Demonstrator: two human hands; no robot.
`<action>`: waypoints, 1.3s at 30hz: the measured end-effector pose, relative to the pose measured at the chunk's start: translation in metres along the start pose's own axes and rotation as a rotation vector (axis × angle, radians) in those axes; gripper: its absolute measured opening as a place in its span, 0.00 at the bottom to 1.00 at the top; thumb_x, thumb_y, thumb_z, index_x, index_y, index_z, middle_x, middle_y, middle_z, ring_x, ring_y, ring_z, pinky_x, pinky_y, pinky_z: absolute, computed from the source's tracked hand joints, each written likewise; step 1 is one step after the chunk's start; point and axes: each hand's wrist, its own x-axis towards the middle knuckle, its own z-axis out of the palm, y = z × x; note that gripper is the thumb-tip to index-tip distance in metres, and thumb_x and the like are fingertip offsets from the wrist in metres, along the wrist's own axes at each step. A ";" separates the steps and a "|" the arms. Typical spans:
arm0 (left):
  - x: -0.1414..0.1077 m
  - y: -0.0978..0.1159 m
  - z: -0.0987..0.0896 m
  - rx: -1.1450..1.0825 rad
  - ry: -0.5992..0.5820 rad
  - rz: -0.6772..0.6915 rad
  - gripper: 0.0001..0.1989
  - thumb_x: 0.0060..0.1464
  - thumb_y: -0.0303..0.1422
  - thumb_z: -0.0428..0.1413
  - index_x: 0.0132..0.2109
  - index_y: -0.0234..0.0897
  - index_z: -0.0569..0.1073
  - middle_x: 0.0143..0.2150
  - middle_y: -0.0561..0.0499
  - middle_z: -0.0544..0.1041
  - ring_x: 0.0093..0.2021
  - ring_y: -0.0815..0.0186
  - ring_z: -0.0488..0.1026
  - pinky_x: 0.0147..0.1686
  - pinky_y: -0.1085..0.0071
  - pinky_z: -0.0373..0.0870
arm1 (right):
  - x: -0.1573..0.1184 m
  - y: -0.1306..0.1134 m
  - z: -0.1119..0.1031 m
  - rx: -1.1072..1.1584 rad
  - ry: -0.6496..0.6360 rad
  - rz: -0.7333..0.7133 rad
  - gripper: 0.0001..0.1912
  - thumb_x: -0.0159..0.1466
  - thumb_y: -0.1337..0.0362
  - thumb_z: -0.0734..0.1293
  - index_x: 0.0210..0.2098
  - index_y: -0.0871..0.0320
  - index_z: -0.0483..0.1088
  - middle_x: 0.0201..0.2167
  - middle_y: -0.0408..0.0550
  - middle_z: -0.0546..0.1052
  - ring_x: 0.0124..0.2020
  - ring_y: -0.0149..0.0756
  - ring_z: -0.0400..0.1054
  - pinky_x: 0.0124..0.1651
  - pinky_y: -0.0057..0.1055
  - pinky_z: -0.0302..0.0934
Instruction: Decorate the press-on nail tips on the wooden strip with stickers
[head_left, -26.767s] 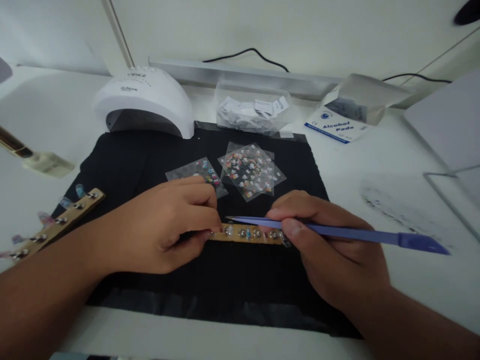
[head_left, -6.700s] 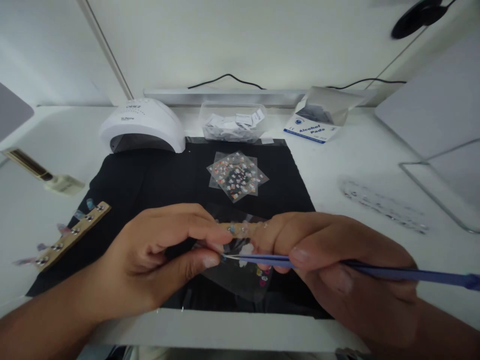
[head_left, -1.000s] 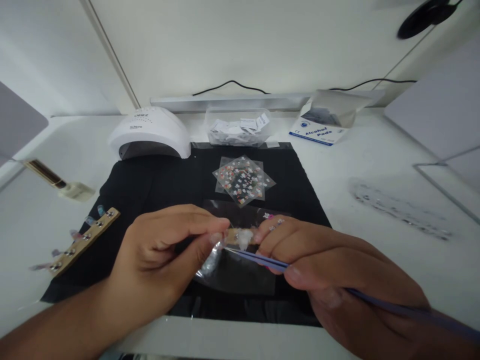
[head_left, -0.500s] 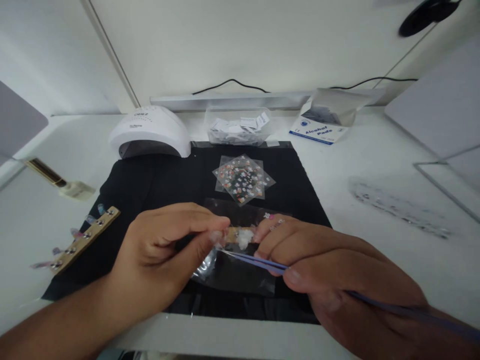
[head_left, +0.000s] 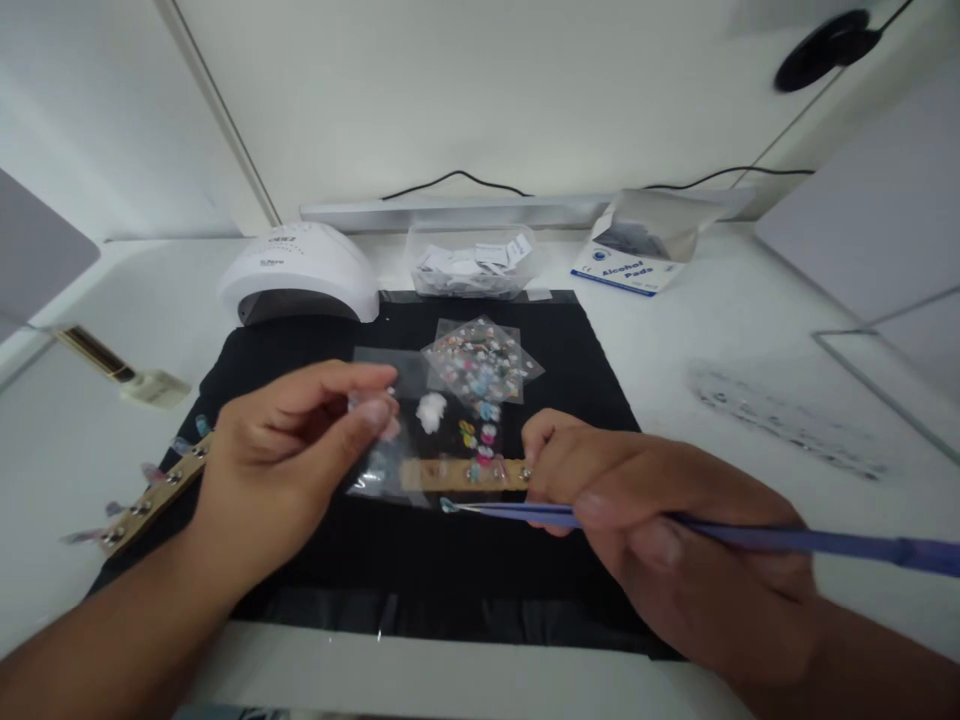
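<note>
I saw the left hand pinching a clear sticker sheet above the black mat. The right hand gripped blue tweezers, fingers touching the wooden strip on the mat.

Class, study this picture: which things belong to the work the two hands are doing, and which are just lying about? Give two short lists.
In use:
left hand pinching the clear sticker sheet
right hand holding the blue tweezers
wooden nail strip on the black mat

Lying about:
white nail lamp
Alcohol Pads box
clear tub of sachets
stack of sticker sheets
second wooden strip
</note>
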 end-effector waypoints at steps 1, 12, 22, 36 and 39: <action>0.005 -0.003 -0.002 -0.018 0.038 -0.011 0.09 0.58 0.27 0.61 0.45 0.43 0.80 0.31 0.56 0.80 0.30 0.70 0.78 0.29 0.76 0.73 | 0.001 0.001 -0.001 0.022 0.017 0.012 0.11 0.67 0.66 0.65 0.41 0.56 0.80 0.23 0.45 0.75 0.25 0.34 0.68 0.35 0.39 0.64; 0.045 -0.049 -0.021 0.645 -0.051 -0.078 0.28 0.54 0.35 0.58 0.61 0.36 0.67 0.45 0.45 0.74 0.32 0.61 0.75 0.41 0.58 0.74 | 0.008 0.012 -0.009 0.270 0.162 0.206 0.05 0.61 0.64 0.71 0.31 0.57 0.79 0.19 0.41 0.75 0.21 0.31 0.67 0.26 0.29 0.60; 0.031 -0.018 -0.011 0.607 -0.151 0.137 0.18 0.57 0.32 0.53 0.55 0.36 0.71 0.53 0.43 0.72 0.51 0.56 0.72 0.53 0.56 0.71 | 0.030 -0.028 -0.044 0.192 0.046 0.258 0.01 0.58 0.69 0.69 0.29 0.59 0.73 0.19 0.37 0.71 0.18 0.26 0.64 0.24 0.27 0.60; 0.002 0.023 0.074 0.865 -0.686 0.129 0.14 0.52 0.38 0.65 0.42 0.36 0.75 0.44 0.45 0.77 0.47 0.49 0.71 0.48 0.47 0.68 | 0.015 0.029 -0.091 0.396 -0.037 0.584 0.05 0.59 0.65 0.70 0.29 0.60 0.72 0.18 0.38 0.69 0.20 0.27 0.64 0.20 0.23 0.57; -0.001 0.018 0.077 0.870 -0.649 0.147 0.14 0.53 0.39 0.64 0.43 0.36 0.76 0.46 0.44 0.77 0.48 0.49 0.71 0.49 0.45 0.67 | 0.014 0.033 -0.092 0.428 -0.013 0.601 0.05 0.58 0.65 0.70 0.29 0.60 0.72 0.18 0.38 0.69 0.20 0.27 0.65 0.20 0.23 0.56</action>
